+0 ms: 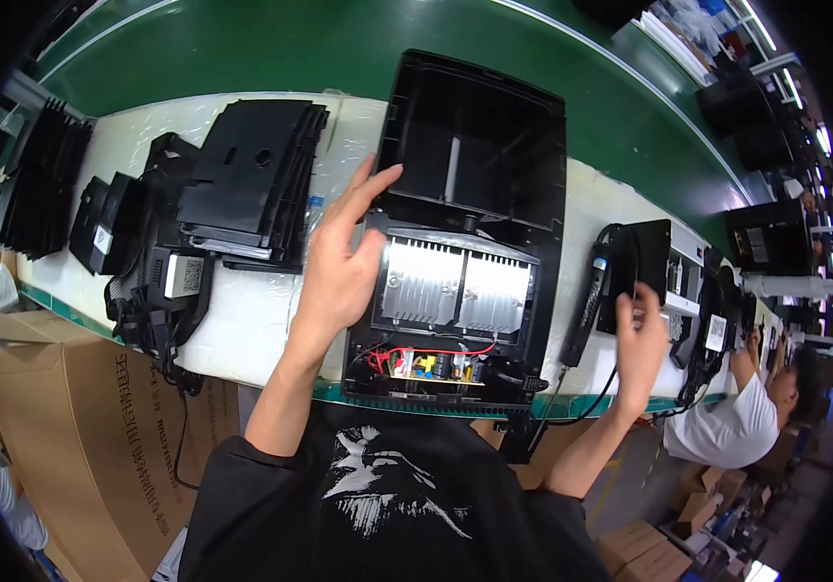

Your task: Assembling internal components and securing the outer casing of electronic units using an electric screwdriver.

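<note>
In front of me stands a black plastic housing (474,145) with its hollow upper part facing up. Two finned silver heat sinks (457,283) sit in its lower half, above a circuit board (436,367) with red wires. Along the housing's left edge rests my left hand (339,267), its fingers spread and holding nothing. To the right, my right hand (641,344) is by a black box-like part (651,257), fingers loosely bent and apart, with nothing visible in them. Between that hand and the housing lies a black electric screwdriver (586,310), tip toward me.
Black panels (246,175) are stacked left of the housing, beside adapters and cables (169,281). More black parts (43,184) stand farther left. A green conveyor (290,48) runs behind the white bench. A large cardboard box (96,427) is at lower left; a co-worker (736,417) sits at right.
</note>
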The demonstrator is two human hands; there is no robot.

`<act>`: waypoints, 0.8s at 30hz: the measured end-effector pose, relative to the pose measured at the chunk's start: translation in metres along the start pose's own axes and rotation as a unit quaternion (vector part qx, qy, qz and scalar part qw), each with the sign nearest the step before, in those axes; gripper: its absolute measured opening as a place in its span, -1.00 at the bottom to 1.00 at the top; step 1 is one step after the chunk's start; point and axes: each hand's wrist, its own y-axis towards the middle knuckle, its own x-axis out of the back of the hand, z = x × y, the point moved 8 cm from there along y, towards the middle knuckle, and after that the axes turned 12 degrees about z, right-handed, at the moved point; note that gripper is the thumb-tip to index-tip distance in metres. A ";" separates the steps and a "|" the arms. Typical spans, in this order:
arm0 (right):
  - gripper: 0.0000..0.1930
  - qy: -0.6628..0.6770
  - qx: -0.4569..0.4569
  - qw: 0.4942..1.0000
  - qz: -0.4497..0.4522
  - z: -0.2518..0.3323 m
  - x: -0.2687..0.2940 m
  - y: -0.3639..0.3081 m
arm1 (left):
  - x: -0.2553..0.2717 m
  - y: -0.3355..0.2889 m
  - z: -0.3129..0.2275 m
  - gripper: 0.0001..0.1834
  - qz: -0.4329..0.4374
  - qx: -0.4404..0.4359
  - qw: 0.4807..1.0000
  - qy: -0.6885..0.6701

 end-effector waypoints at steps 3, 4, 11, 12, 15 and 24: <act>-0.58 -0.163 0.090 0.978 -0.095 -0.045 -0.026 -0.018 | -0.007 0.005 -0.002 -0.42 0.010 -0.014 1.000 -0.006; -0.51 -0.153 -0.010 0.987 -0.056 -0.053 -0.037 -0.016 | -0.008 0.006 -0.003 -0.41 0.013 -0.013 1.000 -0.001; -0.47 -0.116 -0.099 0.988 0.001 -0.058 -0.095 0.004 | -0.003 0.001 -0.005 -0.38 0.015 0.020 0.999 -0.020; -0.49 -0.096 -0.091 0.991 -0.009 -0.060 -0.094 0.002 | -0.006 0.001 -0.005 -0.38 0.018 0.020 0.999 -0.019; -0.57 0.054 0.011 0.997 0.046 -0.065 -0.095 -0.010 | -0.007 0.001 -0.003 -0.38 0.020 0.035 0.999 -0.028; -0.37 0.567 0.203 0.788 -0.128 -0.075 0.065 -0.099 | -0.002 0.000 -0.007 -0.37 0.011 0.028 0.999 -0.020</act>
